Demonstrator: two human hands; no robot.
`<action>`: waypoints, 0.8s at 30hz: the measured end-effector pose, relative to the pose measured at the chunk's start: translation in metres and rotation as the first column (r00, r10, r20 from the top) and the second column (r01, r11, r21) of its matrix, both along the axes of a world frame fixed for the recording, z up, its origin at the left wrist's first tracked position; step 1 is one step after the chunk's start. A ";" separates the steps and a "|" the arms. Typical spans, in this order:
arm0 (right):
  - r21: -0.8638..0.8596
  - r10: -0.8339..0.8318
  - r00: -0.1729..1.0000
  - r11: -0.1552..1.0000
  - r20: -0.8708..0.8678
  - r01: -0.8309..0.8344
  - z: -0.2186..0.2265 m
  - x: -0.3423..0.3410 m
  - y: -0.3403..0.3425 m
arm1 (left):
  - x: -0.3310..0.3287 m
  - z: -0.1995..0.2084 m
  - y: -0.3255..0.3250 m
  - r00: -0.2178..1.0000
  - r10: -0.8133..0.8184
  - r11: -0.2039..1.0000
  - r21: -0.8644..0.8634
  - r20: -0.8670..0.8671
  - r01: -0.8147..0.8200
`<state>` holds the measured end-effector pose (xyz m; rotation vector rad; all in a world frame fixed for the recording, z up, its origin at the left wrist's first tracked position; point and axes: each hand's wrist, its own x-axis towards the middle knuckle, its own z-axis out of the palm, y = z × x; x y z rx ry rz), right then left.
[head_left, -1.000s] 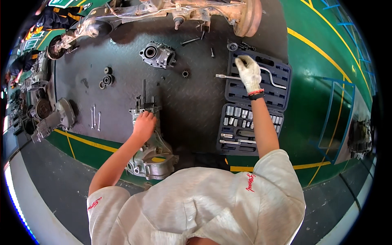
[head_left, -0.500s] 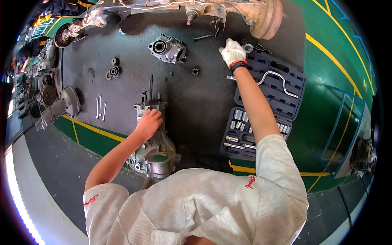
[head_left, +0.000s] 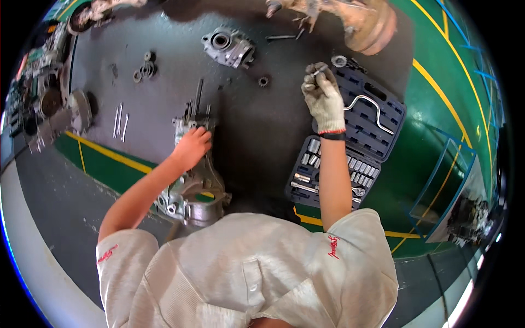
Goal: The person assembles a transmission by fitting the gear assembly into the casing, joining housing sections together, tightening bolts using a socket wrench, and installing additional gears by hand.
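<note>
My left hand (head_left: 193, 146) is bare, its fingers bent over the upper end of a grey metal gearbox housing (head_left: 203, 188). A shaft (head_left: 199, 93) and thin rods stand out from that end. My right hand (head_left: 326, 101), in a whitish work glove with dirty fingertips, is turned palm up with the fingers curled. Pinched at its fingertips is a small silvery metal part (head_left: 319, 70), too small to name more closely. Beyond that hand lie a toothed gear (head_left: 339, 61) and dark small parts (head_left: 357, 66). The socket-set case (head_left: 385, 139) lies open under my right forearm.
A second metal housing (head_left: 229, 46), a small gear (head_left: 263, 81) and a cluster of rings (head_left: 145, 69) lie on the dark table (head_left: 257, 126). Several wrenches (head_left: 121, 121) are at the left. A rusty axle assembly (head_left: 366, 24) spans the far edge; a curved speed handle (head_left: 372, 106) rests in the case lid.
My right hand has turned from back-up to palm-up, drawn nearer, and now shows a small metal part in its fingertips. My left hand stays on the gearbox housing. The whole view has shifted slightly.
</note>
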<state>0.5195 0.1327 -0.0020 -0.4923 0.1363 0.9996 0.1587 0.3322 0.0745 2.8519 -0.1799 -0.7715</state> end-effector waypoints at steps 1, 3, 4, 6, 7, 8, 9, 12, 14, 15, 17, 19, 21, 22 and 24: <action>-0.029 0.025 0.999 0.999 0.028 -0.025 0.013 -0.014 -0.005 | 0.002 0.001 -0.001 1.000 0.022 1.000 -0.019 0.021 -0.021; 0.002 0.120 0.993 0.993 0.017 -0.120 0.036 -0.046 -0.009 | 0.002 0.007 -0.001 0.982 0.161 0.984 -0.092 0.098 -0.152; 0.045 0.183 0.983 0.982 0.007 -0.183 0.045 -0.058 -0.005 | 0.000 0.011 0.000 0.956 0.256 0.961 -0.146 0.145 -0.235; -0.326 0.358 0.923 0.897 0.143 -0.297 0.063 -0.092 -0.001 | -0.012 0.018 0.007 0.857 0.422 0.903 -0.219 0.296 -0.369; -0.426 0.478 0.855 0.829 0.201 -0.363 0.069 -0.111 0.003 | -0.022 0.023 0.012 0.751 0.546 0.838 -0.255 0.371 -0.483; -0.512 0.580 0.773 0.760 0.256 -0.401 0.076 -0.131 0.006 | -0.035 0.028 0.016 0.599 0.659 0.748 -0.306 0.456 -0.589; -0.560 0.668 0.658 0.711 0.347 -0.426 0.081 -0.151 0.011 | -0.051 0.034 0.020 0.483 0.751 0.638 -0.305 0.450 -0.707; -0.607 0.761 0.552 0.627 0.342 -0.488 0.088 -0.211 0.035 | -0.105 0.050 0.018 0.168 0.947 0.258 -0.338 0.273 -0.905; -0.690 0.829 0.404 0.551 0.386 -0.470 0.094 -0.232 0.055 | -0.138 0.055 0.001 0.073 0.964 0.157 -0.324 0.258 -0.933; -0.657 0.767 0.318 0.641 0.556 -0.397 0.097 -0.241 0.067 | -0.153 0.058 -0.010 0.000 0.970 0.078 -0.310 0.245 -0.948; -0.656 0.736 0.176 0.667 0.653 -0.353 0.106 -0.254 0.097 | -0.174 0.058 -0.036 -0.093 0.978 -0.022 -0.349 0.186 -0.937; -0.666 0.662 -0.145 0.666 0.735 -0.337 0.117 -0.259 0.129 | -0.184 0.054 -0.058 -0.133 0.970 -0.051 -0.366 0.203 -0.929; -0.683 0.511 -0.482 0.664 0.712 -0.306 0.126 -0.268 0.166 | -0.189 0.049 -0.070 -0.154 0.955 -0.049 -0.378 0.253 -0.925; -0.697 0.419 -0.611 0.636 0.671 -0.330 0.128 -0.275 0.184 | -0.190 0.046 -0.073 -0.184 0.936 -0.048 -0.411 0.299 -0.910; -0.757 0.347 -0.755 0.588 0.556 -0.286 0.122 -0.297 0.213 | -0.192 0.044 -0.074 -0.233 0.944 -0.105 -0.452 0.236 -0.886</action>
